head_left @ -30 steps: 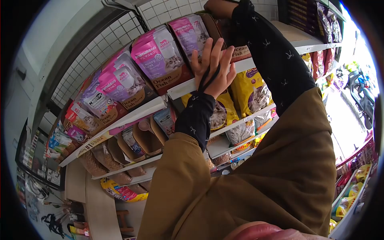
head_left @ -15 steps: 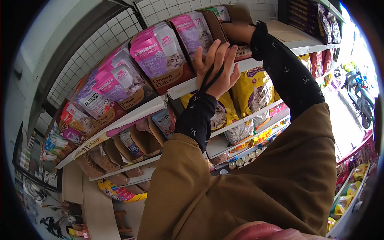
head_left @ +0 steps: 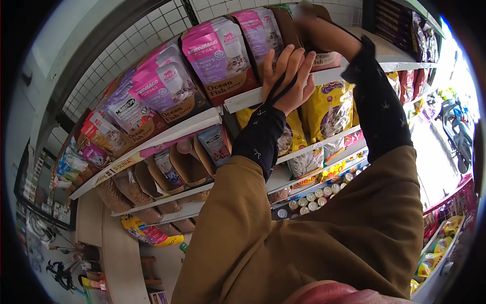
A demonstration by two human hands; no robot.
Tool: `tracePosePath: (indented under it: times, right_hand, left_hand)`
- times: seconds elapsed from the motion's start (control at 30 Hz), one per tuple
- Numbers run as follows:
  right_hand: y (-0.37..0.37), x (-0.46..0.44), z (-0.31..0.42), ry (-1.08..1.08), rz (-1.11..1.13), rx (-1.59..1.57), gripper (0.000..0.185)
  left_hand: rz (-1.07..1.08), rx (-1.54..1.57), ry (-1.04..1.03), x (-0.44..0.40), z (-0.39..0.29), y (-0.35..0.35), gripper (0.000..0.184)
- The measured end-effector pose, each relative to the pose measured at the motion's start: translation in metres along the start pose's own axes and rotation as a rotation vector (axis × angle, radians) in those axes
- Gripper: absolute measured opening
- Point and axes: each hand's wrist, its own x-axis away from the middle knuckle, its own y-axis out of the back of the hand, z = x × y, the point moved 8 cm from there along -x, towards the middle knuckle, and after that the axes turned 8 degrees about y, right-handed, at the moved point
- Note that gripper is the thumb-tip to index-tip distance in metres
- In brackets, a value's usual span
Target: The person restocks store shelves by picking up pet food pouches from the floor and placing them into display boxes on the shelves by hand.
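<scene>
My left hand (head_left: 290, 80) lies with its fingers stretched out against the front of a brown cardboard display box (head_left: 326, 60). A black strap loops over the back of this hand. My right hand (head_left: 316, 31) is bent over the top of the same box; blur and the box hide its fingers, so a grip cannot be made out. Close on the left stand pink and purple cat food pouches (head_left: 260, 33) in a neighbouring box. Another box holds more pink pouches (head_left: 216, 53), marked Ocean Fish on its front.
Yellow cat food bags (head_left: 330, 111) stand on the shelf below my hands. Lower down are several cans (head_left: 314, 197) in rows. A white shelf edge (head_left: 243, 103) runs under the boxes. Dark packs (head_left: 392, 30) stand at the far right, and a wire grid (head_left: 152, 25) is behind.
My view has shifted, so the shelf sits further right and lower. My right hand has risen further out of the box, its wrist now bent over it. The left hand keeps its place.
</scene>
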Motion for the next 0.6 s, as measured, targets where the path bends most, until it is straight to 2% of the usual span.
tracePosePath:
  times: [0.07, 0.1, 0.17, 0.3, 0.4, 0.53, 0.6]
  right_hand:
    - [0.044, 0.016, 0.04, 0.063, -0.216, -0.097, 0.03]
    - [0.054, 0.023, 0.068, 0.07, -0.207, -0.1, 0.03]
    - [0.084, 0.051, 0.113, -0.053, -0.488, -0.075, 0.029]
    - [0.062, 0.12, 0.153, -0.16, -0.74, -0.271, 0.017]
    - [0.024, 0.149, 0.179, -0.171, -0.755, -0.392, 0.012]
    - [-0.047, 0.172, 0.198, -0.389, -0.735, -0.717, 0.011]
    - [-0.085, 0.181, 0.209, -0.532, -0.715, -0.902, 0.011]
  left_hand:
    - [-0.013, 0.019, -0.007, 0.001, 0.001, 0.001, 0.045]
    - [-0.034, 0.04, -0.017, 0.001, 0.001, 0.002, 0.046]
    - [-0.051, 0.058, -0.02, 0.003, 0.003, 0.008, 0.047]
    - [-0.049, 0.27, -0.007, 0.007, 0.001, 0.03, 0.045]
    - [-0.003, 0.419, 0.067, 0.032, -0.005, 0.057, 0.037]
    - [0.109, 0.465, 0.252, 0.103, -0.007, 0.095, 0.035]
    - [0.175, 0.498, 0.427, 0.144, 0.003, 0.114, 0.031]
